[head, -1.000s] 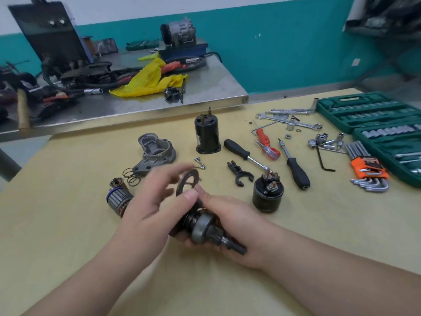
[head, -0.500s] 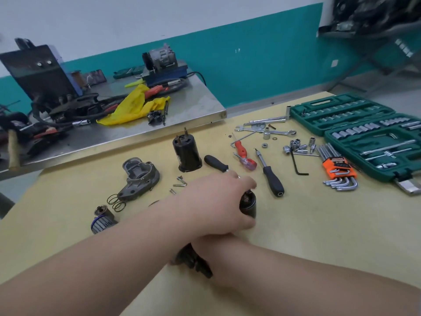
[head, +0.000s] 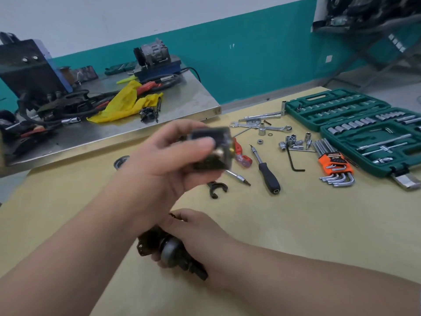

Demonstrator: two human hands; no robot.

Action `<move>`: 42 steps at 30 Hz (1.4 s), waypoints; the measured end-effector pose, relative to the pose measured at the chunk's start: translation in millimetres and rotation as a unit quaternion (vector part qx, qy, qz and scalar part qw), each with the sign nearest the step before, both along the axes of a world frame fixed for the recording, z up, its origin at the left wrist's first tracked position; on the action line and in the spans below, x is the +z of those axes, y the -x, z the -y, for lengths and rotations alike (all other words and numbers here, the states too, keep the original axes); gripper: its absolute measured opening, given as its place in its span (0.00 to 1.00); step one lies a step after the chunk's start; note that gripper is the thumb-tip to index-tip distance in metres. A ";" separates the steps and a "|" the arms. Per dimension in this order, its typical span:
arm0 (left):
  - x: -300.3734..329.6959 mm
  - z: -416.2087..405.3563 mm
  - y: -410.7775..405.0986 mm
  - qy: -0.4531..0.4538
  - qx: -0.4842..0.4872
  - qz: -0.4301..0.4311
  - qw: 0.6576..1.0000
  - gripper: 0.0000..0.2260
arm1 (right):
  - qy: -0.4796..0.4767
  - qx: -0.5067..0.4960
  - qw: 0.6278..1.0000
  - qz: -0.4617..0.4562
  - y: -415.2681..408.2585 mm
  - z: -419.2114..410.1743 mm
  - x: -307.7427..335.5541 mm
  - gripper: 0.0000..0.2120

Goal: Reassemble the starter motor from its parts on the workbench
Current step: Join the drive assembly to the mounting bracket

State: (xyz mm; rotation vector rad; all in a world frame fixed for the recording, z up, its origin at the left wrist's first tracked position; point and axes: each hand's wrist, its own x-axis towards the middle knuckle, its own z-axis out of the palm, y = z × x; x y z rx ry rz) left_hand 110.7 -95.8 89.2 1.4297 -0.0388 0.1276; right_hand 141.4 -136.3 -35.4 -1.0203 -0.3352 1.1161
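We see the left hand [head: 173, 160] raised above the middle of the desk [head: 296, 224], its fingers and thumb curled round a black cylindrical solenoid [head: 214, 149], blurred, with brass terminals showing on the end that faces us. The right hand [head: 196, 233] rests low, close to the desk's near edge, gripping the dark armature assembly [head: 168, 249], whose grey metal collar and shaft end stick out from under the palm toward the near edge.

Just beyond the right hand a black shift fork [head: 216, 188] lies flat on the desk. Further toward the right edge we find a black-handled screwdriver [head: 268, 176], a red-handled screwdriver [head: 241, 153] partly hidden behind the solenoid, a black hex key [head: 293, 160], loose sockets [head: 291, 143] and a set of hex keys in an orange holder [head: 335, 163]. Several wrenches [head: 264, 124] lie toward the far edge. A green socket set case [head: 355, 124] stands open at the far right corner. To the left of the raised hand, a round metal part [head: 120, 161] shows only partly; we cannot tell what it is.

Beyond the far edge stands a steel-topped table [head: 182, 106] carrying a yellow cloth [head: 127, 103], cables and other equipment.
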 end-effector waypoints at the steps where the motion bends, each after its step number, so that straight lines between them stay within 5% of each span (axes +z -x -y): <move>1: 2.8 -9.5 9.9 0.056 -0.024 0.006 0.998 0.22 | 0.029 0.030 0.999 0.017 4.7 38.4 5.3 0.23; 5: -1.3 -45.1 46.0 0.193 -0.025 0.001 0.981 0.28 | 0.060 -0.066 0.996 -0.021 9.4 49.7 9.2 0.28; 8: -11.8 -67.5 65.0 0.352 -0.133 0.000 0.926 0.23 | 0.083 -0.088 0.993 0.002 12.9 40.9 10.7 0.26; 11: -20.5 -75.7 72.6 0.419 -0.171 0.011 0.892 0.20 | 0.065 -0.047 0.996 0.030 12.6 46.4 10.8 0.28; 28: 1.2 -56.9 21.7 0.321 -0.054 0.004 0.945 0.28 | 0.078 -0.064 0.995 -0.014 12.2 46.0 17.5 0.26; 35: 5.5 -45.5 17.1 0.314 -0.054 0.014 0.948 0.31 | 0.091 -0.051 0.994 -0.018 14.0 52.2 18.0 0.38; 39: 3.5 -57.6 21.2 0.314 -0.056 0.045 0.947 0.36 | 0.080 -0.041 0.996 -0.017 13.6 52.3 20.1 0.34; 42: -7.3 -77.8 30.7 0.361 -0.134 0.063 0.921 0.30 | 0.076 -0.039 0.996 -0.020 11.9 53.2 19.5 0.28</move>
